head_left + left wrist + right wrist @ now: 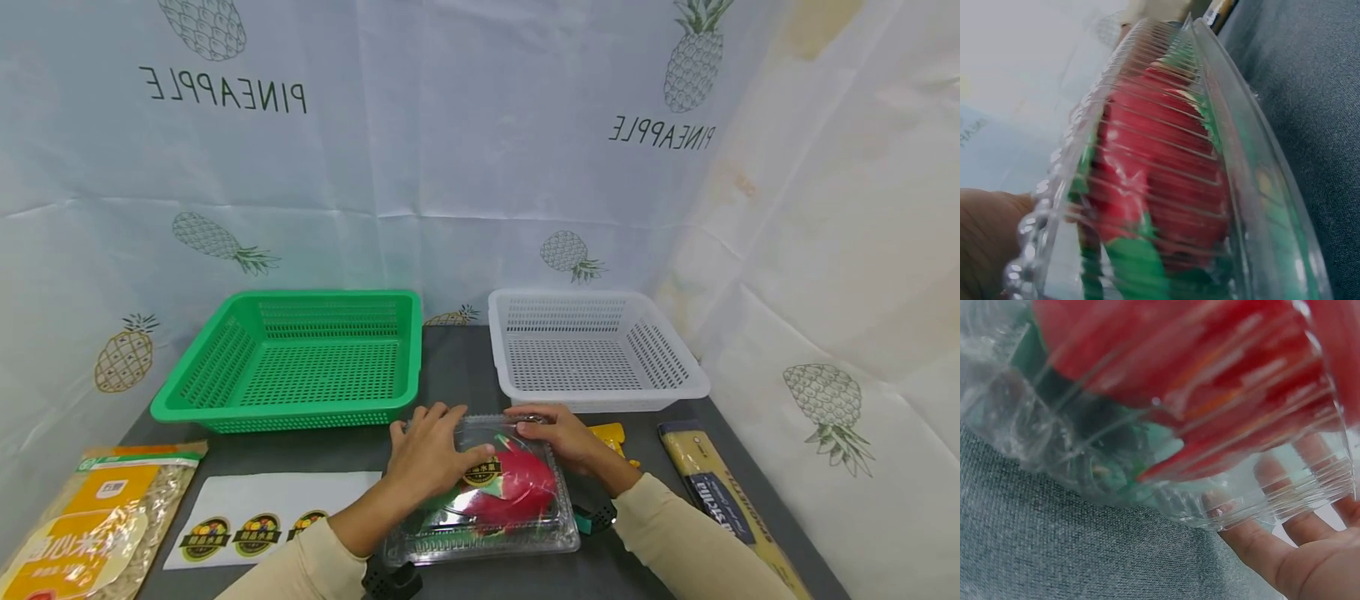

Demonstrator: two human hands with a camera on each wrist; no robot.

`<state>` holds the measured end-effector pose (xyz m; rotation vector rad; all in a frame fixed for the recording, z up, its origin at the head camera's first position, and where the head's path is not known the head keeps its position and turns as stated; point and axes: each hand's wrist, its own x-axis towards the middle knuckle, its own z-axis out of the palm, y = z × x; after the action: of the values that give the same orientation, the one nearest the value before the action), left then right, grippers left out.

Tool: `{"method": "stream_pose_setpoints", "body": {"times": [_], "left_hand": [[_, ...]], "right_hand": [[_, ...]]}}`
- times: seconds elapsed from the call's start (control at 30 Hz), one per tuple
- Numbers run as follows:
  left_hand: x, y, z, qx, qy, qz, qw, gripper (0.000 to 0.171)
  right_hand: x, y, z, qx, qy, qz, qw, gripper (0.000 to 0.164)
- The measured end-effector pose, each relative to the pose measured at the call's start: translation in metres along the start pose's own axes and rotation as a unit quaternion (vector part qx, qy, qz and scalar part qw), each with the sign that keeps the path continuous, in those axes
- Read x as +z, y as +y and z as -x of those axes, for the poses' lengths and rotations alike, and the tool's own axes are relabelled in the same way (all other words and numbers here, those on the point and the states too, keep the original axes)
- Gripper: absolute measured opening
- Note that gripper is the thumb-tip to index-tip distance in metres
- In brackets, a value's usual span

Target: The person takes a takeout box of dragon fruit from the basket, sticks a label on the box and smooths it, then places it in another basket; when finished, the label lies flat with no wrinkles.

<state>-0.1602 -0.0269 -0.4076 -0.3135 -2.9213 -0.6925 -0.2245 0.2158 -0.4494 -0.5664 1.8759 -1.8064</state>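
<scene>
A clear plastic clamshell box [525, 533] lies lid-up on the dark table, with a large red fruit [525, 487] showing green, leaf-like parts inside. On its lid is a round black-and-gold sticker [482, 472]. My left hand [427, 454] lies over the lid's left side, thumb extended onto the sticker and fingers toward the far left corner. My right hand [558, 435] grips the box at its far right corner, thumb on top. In the right wrist view, its fingers [1254, 547] show through the ribbed clear wall.
A green basket [285, 419] and a white basket [600, 398] stand behind. A white sticker sheet [281, 492] and a grain bag [105, 525] lie left. To the right are a yellow item [609, 433], partly hidden by my right hand, and a long tan packet [720, 483].
</scene>
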Motion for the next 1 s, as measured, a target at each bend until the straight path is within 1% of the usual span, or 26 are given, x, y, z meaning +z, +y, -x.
{"method": "stream_pose_setpoints", "body": {"times": [0.23,0.4,0.53,0.73,1.0], "left_hand": [[-0.004,-0.003,0.000,0.007,0.003,0.028,0.9996,0.065],[-0.006,-0.008,0.000,0.013,-0.013,0.060,0.9980,0.060],[-0.008,-0.012,-0.002,0.025,-0.031,0.090,0.9952,0.058],[-0.014,-0.018,-0.002,0.041,-0.069,0.117,0.9899,0.063],[-0.021,-0.025,-0.002,0.080,-0.103,0.127,0.9833,0.072]], "right_hand": [[0.001,-0.001,0.001,-0.003,-0.014,-0.011,1.000,0.045],[0.000,0.000,0.001,-0.003,-0.017,-0.010,1.000,0.044],[0.000,0.000,0.002,0.000,-0.011,-0.004,1.000,0.044],[0.000,0.001,0.002,-0.004,-0.007,0.000,1.000,0.044],[0.001,0.002,0.003,-0.007,-0.009,-0.002,1.000,0.043]]}}
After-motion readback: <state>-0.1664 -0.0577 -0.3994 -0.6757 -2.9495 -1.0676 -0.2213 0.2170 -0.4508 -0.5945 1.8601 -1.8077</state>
